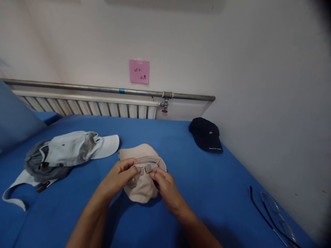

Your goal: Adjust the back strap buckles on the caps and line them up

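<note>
A beige baseball cap [141, 194] lies on the blue surface in front of me, its brim pointing away and its back strap facing me. On the strap side sit a small metal buckle [142, 170] and a short strap end [148, 168]. My left hand [124, 174] pinches the cap's back edge beside the buckle, thumb and fingers closed. From the other side my right hand [165, 186] grips near the strap end, also closed. Parts of the strap are hidden behind my fingers.
To the left, white and grey caps [72, 148] lie stacked, a loose strap trailing. A dark navy cap [205, 134] rests at the back right. Eyeglasses [276, 217] lie near the right edge. Behind are a radiator [103, 107], a metal pipe [103, 89] and a pink note [139, 71].
</note>
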A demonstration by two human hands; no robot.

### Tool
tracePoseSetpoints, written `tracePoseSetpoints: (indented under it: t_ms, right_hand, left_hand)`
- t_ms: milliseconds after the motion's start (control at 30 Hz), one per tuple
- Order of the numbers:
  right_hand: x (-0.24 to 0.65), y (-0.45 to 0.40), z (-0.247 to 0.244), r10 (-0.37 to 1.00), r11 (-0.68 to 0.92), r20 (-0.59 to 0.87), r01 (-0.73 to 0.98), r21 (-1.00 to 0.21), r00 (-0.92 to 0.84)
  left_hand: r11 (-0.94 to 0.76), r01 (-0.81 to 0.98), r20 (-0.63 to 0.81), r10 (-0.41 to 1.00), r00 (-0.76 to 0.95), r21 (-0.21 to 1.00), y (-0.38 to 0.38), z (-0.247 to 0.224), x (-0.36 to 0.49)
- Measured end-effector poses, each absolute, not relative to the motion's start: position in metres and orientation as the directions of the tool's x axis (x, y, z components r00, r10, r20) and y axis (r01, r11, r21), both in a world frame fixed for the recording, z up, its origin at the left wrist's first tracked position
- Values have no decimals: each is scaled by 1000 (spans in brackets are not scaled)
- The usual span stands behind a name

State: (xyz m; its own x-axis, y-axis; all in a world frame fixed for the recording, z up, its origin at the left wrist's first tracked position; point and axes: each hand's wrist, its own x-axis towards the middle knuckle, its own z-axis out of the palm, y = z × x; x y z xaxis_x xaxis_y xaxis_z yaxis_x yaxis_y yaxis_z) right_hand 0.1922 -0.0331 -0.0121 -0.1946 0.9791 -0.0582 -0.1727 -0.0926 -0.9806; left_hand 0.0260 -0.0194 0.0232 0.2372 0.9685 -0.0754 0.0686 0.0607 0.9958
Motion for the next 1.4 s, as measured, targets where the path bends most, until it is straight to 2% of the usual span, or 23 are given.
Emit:
tracePoseSetpoints:
  t_ms: [133,233,333,433,500,600,700,800,900,1000,1100,1167,1233,1300,1400]
  right_hand:
    - [197,-31,-11,985,-109,-75,-223,-969,-158]
    - [209,-30,-6,999,19,25,-203,-979,-27]
    - [223,-28,-1,964,246,249,39,-968,98]
    - [234,-25,1,911,374,403,243,-895,83]
    - [241,-22,1,903,374,416,280,-884,108]
    - [249,-20,2,924,298,339,226,-928,174]
    - [252,-22,4,933,339,358,238,-910,40]
    - [247,-28,6,840,541,479,335,-771,-256]
    - [241,-33,7,757,641,461,389,-662,-462]
    - [240,-34,8,767,626,418,428,-652,-486]
    - [244,-32,8,846,526,406,407,-747,-347]
    - [247,-29,8,923,382,340,306,-872,-181]
    - [249,-26,8,971,240,236,131,-962,-49]
    - [250,-24,8,987,161,161,-18,-987,-7]
    - [250,-23,9,993,105,109,-79,-991,-47]
  left_hand:
    - [43,56,-54,974,218,998,-19,22,23]
    - [33,77,-50,973,226,997,-18,23,18]
    - [30,106,-60,953,296,994,-17,24,12]
    - [5,127,-49,935,350,992,-17,25,6]
    - [-14,129,-34,933,358,992,-16,24,2]
    - [-32,121,-15,930,368,992,-14,20,-4]
    - [-44,110,-2,922,388,993,-13,16,-8]
    - [-60,112,9,913,409,992,-13,17,-11]
    - [-67,119,10,905,426,991,-14,19,-10]
    - [-74,121,13,896,444,990,-14,20,-9]
    - [-90,121,26,891,453,989,-14,19,-12]
    - [-94,103,38,894,447,990,-14,16,-16]
    - [-87,64,50,898,436,994,-14,14,-21]
    - [-73,22,56,899,435,997,-15,12,-25]
    - [-57,-9,54,877,477,998,-15,10,-29]
